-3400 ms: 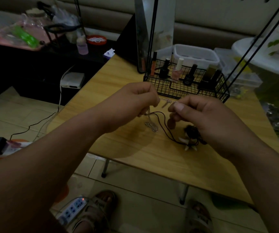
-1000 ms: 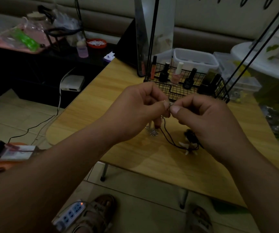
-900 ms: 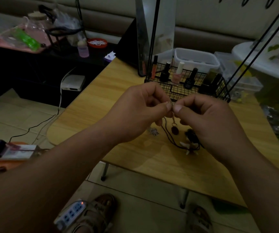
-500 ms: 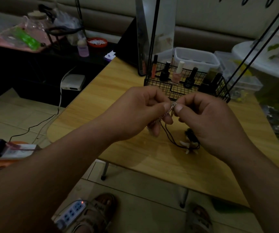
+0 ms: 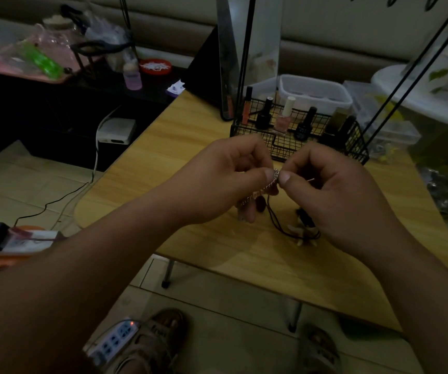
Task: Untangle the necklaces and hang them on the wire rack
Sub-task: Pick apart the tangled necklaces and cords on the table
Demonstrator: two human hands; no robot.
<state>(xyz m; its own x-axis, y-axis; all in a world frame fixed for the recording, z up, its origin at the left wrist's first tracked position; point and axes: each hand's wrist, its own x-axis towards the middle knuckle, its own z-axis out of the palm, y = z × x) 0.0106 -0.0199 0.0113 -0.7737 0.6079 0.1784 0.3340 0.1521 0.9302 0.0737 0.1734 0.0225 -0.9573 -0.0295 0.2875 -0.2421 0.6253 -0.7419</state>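
Right now your left hand [image 5: 225, 179] and right hand [image 5: 333, 190] meet thumb to thumb just in front of the rack [image 5: 298, 141], above the counter [image 5: 190, 136]. Both pinch the silver chain [image 5: 270, 184] at nearly the same spot, with the other fingers curled in.

From that pinch the chain's free length runs down and to your left, away from the rack, and passes under the fingers of your left hand. So the chain's long axis lies on the left hand's side, and the right hand holds only its end.

The black cord [image 5: 279, 225] drops from below the pinch and loops onto the counter on the near side of the rack, under your right hand. Its pale pendant [image 5: 298, 234] lies there too.

The two necklaces look to cross just below your thumbs. Where exactly they cross is hidden, so you can't tell how tight the snarl is.

The next move likely turns on direction. Draw the chain along its own line, leftward and away from the rack, while your right hand, the nearer one to the cord, keeps the cord back. Nothing hangs on the rack yet.
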